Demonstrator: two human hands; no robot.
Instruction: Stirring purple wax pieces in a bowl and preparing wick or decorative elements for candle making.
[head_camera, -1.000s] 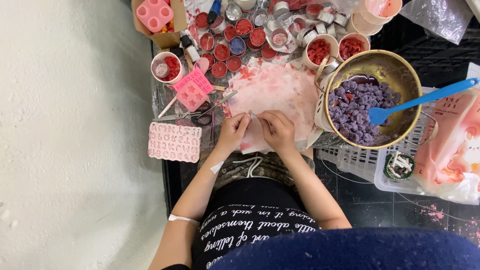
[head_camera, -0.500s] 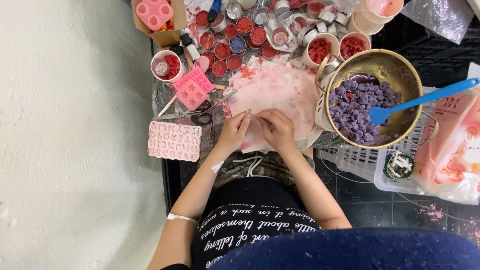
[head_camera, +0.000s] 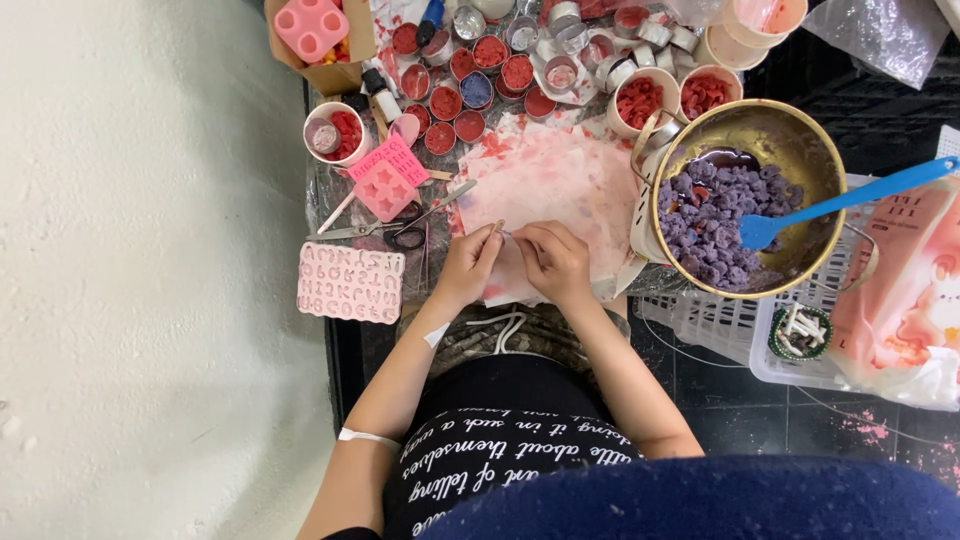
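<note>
While both hands stay pinched together, left hand (head_camera: 468, 265) and right hand (head_camera: 553, 260) on a thin wick (head_camera: 503, 232) over the pink-stained sheet (head_camera: 560, 180) mid-counter, scissors (head_camera: 400, 228) and brass bowl (head_camera: 800, 140) flank them unmoved.

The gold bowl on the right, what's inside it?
The gold bowl holds a heap of purple lumps with a few reddish bits, and a blue spatula resting in them. What lies beneath the heap is covered.
</note>
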